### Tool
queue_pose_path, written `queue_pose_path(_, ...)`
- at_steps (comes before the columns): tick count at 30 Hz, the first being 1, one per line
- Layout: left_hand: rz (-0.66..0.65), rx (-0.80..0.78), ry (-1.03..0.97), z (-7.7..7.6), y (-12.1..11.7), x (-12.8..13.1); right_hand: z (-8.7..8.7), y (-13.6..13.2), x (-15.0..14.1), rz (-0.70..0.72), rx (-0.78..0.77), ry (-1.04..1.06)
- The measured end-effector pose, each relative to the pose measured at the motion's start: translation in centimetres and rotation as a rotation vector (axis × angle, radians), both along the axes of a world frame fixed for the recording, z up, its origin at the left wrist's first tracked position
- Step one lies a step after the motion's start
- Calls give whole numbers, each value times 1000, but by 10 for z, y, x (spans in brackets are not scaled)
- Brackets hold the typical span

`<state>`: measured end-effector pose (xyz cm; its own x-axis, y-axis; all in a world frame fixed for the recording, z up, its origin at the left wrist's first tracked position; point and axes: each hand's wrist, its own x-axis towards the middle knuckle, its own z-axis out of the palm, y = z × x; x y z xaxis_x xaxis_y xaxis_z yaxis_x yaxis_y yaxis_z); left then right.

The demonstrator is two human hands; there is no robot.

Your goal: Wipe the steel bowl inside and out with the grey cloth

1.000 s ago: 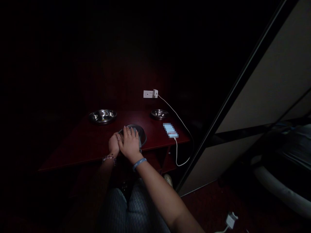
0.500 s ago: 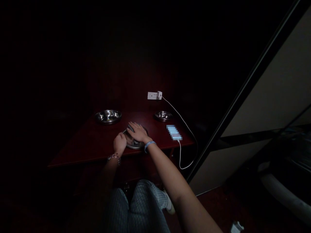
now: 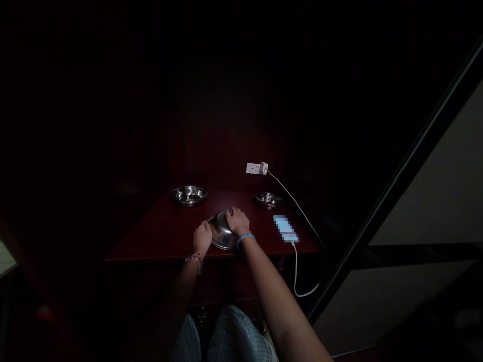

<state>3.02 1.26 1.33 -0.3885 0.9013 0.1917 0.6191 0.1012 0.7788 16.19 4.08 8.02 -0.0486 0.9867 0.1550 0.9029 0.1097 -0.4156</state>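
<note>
A shiny steel bowl [image 3: 222, 232] is at the front edge of the red-brown table, its rounded outer side turned up and its rim toward me. My left hand [image 3: 203, 237], with a chain bracelet at the wrist, is closed on the left of the rim. My right hand [image 3: 238, 221], wearing a blue wristband, curls over the bowl's far right side. Under its fingertips shows a bit of grey-blue cloth [image 3: 231, 209], mostly hidden by the hand. The bowl's inside is out of sight.
On the table [image 3: 151, 236], a larger steel dish [image 3: 189, 196] stands back left and a smaller one [image 3: 267, 200] back right. A lit phone [image 3: 286, 229] lies at right, its white cable [image 3: 295, 271] looping past the edge to a wall socket [image 3: 253, 169]. A panel [image 3: 415, 301] stands right.
The bowl has been turned from inside up to outside up. My right hand has moved from its inside to its outer far right side. The view has swung left and upward.
</note>
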Motion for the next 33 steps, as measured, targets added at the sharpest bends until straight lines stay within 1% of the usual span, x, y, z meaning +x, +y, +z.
queue_pose_path(7, 18, -13, -5, 4, -2, 1, -1, -13, -21, -157, 43, -46)
queue_pose_path(12, 28, -27, -2, 4, -3, 1, -2, -13, -28, -166, 57, -46)
queue_pose_path(23, 11, -20, -1, 4, -3, -1, -2, -12, -38, -89, 110, -63)
queue_pose_path(33, 40, -38, -15, 1, 1, -1, 0, -11, -57, 71, 132, -74)
